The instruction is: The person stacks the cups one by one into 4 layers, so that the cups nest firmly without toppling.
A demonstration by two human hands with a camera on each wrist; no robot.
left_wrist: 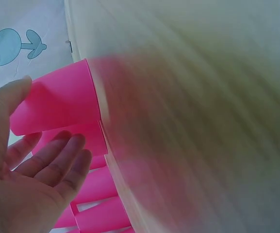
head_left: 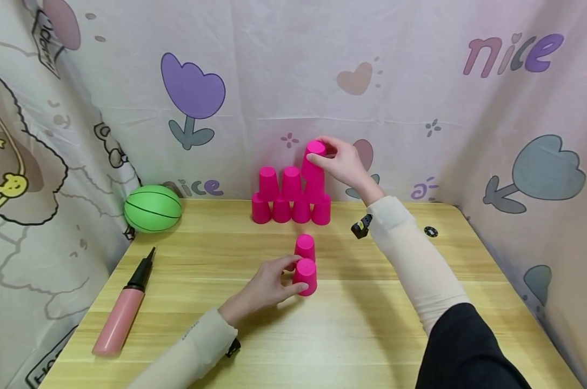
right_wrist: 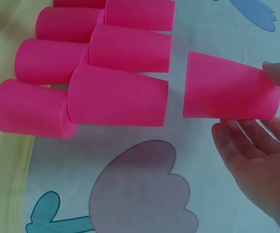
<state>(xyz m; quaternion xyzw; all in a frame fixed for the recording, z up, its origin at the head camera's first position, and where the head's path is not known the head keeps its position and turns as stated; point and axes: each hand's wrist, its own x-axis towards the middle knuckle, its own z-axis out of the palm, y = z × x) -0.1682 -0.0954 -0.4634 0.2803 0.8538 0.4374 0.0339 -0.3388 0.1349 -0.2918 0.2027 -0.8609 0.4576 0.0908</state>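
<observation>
My right hand [head_left: 342,159] pinches an upside-down pink cup [head_left: 313,156] near its base, thumb on one side and fingers on the other. In the right wrist view a gap separates this cup [right_wrist: 232,90] from the second-row cups [right_wrist: 120,97]. Below it, a pyramid of upside-down pink cups has several in its bottom row [head_left: 261,209] and three above. Closer to me, my left hand [head_left: 269,283] grips another upside-down pink cup [head_left: 305,276] on the table between thumb and index finger, its other fingers loosely bent. One more pink cup [head_left: 305,244] stands right behind that one.
On the table's left lie a green ball [head_left: 152,209] and a pink pump with a black nozzle [head_left: 123,313]. A small black disc [head_left: 431,232] lies at the back right. A patterned curtain [head_left: 284,65] hangs close behind the pyramid.
</observation>
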